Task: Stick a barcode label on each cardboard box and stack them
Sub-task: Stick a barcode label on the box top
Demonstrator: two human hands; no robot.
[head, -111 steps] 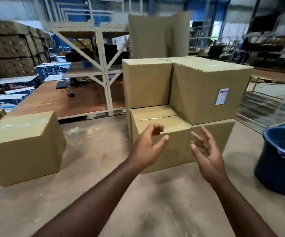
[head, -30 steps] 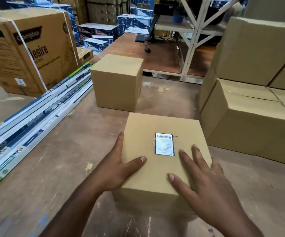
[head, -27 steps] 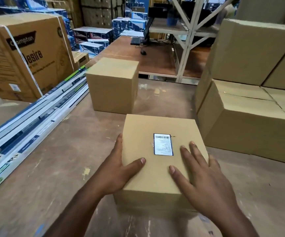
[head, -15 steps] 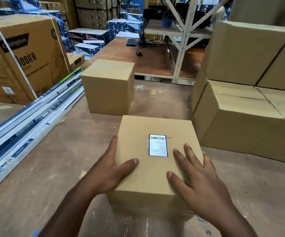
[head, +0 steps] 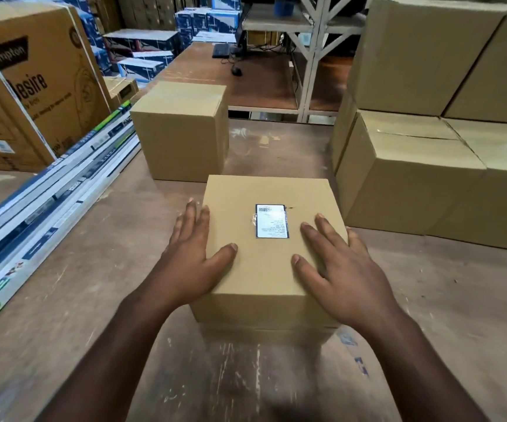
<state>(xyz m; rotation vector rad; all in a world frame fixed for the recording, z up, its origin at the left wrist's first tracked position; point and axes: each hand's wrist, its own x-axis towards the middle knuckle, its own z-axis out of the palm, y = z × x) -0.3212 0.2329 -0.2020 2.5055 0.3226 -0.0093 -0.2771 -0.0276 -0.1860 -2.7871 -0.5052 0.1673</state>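
Note:
A small cardboard box stands on the floor in front of me, with a white barcode label stuck on its top. My left hand lies against the box's left top edge, thumb on the top face and fingers straight along the side. My right hand rests flat on the right part of the top, fingers spread. Behind it stands another plain cardboard box with no label showing. To the right is a stack of bigger cardboard boxes.
A large printed carton stands at the left, with long flat blue-and-white packs lying beside it on the floor. A metal rack frame and a wooden platform are behind. Blue product boxes are piled far back.
My left hand has slid from gripping the box's near-left corner to lying straighter along its left edge. The view has shifted slightly; the box stays on the floor.

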